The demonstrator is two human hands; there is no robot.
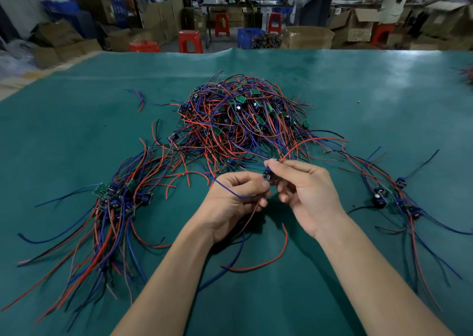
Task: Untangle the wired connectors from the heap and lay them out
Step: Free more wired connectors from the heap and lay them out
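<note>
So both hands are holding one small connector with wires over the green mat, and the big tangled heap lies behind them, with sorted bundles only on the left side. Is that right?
Not quite. The head view shows sorted bundles on both sides: one bundle of red and blue wired connectors on the left and another on the right. The rest holds: left hand and right hand hold the small dark connector over the green mat, heap behind.

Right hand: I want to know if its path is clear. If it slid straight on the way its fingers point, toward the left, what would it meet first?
The right hand would almost at once meet the left hand, whose fingertips pinch the same small connector. Depth is unclear, but the two look nearly touching.
</note>
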